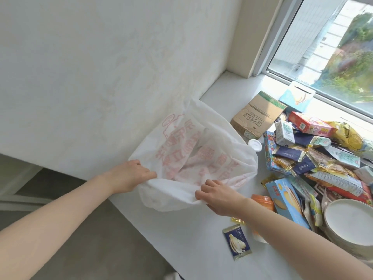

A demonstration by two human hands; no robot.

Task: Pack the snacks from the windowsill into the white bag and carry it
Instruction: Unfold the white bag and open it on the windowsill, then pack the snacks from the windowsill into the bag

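A thin white bag (201, 138) with pink print lies on the windowsill (203, 237) with its mouth spread toward me. My left hand (131, 174) grips the near left rim of the mouth. My right hand (218, 197) grips the near right rim. A heap of snacks (314, 154) is piled to the right of the bag: small navy and gold packets, a milk carton (284, 132), a red box (308, 123), a yellow bag (347, 134) and a blue biscuit box (286, 199). One navy packet (237, 244) lies alone near the sill's front edge.
A brown cardboard box (256, 116) and a blue tissue box (296, 98) stand behind the heap by the window (323, 47). A stack of white plates (351, 223) sits at the right. An orange jar (263, 201) is partly hidden by my right arm. The floor lies below left.
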